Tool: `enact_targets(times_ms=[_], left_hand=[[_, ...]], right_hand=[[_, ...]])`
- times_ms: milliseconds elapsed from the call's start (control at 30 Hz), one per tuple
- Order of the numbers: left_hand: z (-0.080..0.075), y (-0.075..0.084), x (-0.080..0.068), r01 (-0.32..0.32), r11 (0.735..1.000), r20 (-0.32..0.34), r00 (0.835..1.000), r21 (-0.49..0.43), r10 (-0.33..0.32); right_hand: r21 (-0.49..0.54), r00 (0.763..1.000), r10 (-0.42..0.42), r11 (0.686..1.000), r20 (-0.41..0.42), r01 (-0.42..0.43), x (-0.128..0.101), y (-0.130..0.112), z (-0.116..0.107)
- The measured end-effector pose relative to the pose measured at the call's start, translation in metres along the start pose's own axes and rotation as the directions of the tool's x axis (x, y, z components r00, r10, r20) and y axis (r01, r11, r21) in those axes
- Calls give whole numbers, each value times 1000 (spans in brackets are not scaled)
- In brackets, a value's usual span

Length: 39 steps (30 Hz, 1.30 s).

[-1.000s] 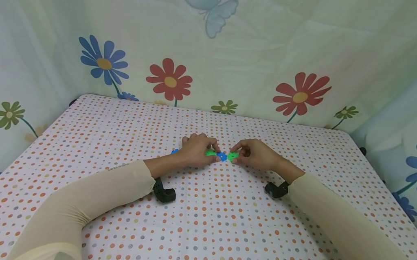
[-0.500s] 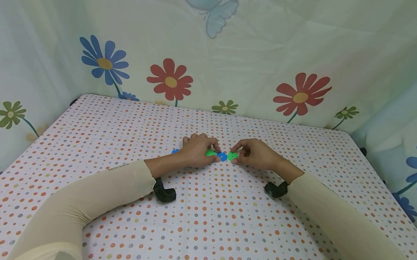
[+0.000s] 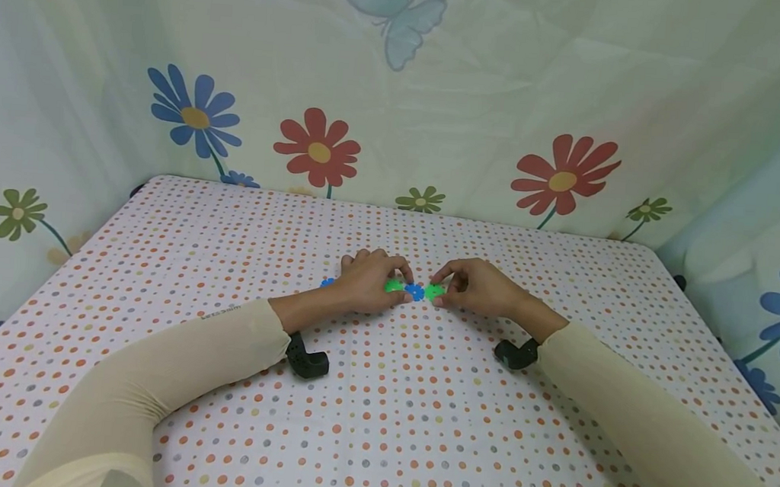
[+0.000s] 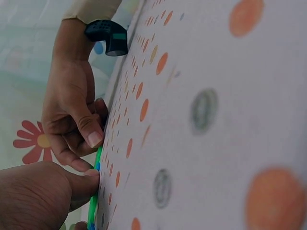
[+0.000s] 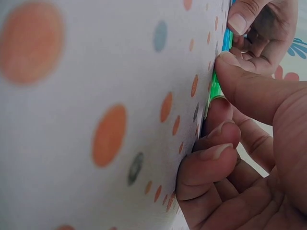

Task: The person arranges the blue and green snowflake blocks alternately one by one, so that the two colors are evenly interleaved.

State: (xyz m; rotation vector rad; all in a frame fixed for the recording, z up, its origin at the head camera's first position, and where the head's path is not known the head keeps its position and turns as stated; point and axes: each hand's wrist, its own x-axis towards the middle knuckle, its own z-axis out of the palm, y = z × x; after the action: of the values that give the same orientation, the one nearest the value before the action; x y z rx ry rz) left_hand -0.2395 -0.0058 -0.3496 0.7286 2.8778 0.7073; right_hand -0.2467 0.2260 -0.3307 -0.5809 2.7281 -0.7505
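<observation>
Flat notched plastic discs lie in a row near the middle of the table. My left hand pinches a blue disc between thumb and index finger. A green disc shows in the gap behind those fingertips, and part of another blue disc pokes out beyond the wrist. The stretch between is hidden under the hand. On the right end, my right hand pinches a second green disc, edge to edge with the blue one. In the right wrist view, its green rim sits under the thumb, close to the cloth.
A white cloth with coloured dots covers the table. A black wrist mount hangs at the left cuff, another black mount at the right one. Behind the table's far edge hangs a flower-print curtain.
</observation>
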Motion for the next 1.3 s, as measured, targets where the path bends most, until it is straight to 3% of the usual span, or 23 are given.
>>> enact_targets(times_ms=[933,1300], left_hand=[[-2,-2,-4,7,1000,34,999,1,-7],[-13,-2,-21,-76,975,-23,996,208,82]], right_hand=[[29,1000,17,999,6,-18,2,0,4],[26,1000,16,1000,-4,-16,-12,1,4]])
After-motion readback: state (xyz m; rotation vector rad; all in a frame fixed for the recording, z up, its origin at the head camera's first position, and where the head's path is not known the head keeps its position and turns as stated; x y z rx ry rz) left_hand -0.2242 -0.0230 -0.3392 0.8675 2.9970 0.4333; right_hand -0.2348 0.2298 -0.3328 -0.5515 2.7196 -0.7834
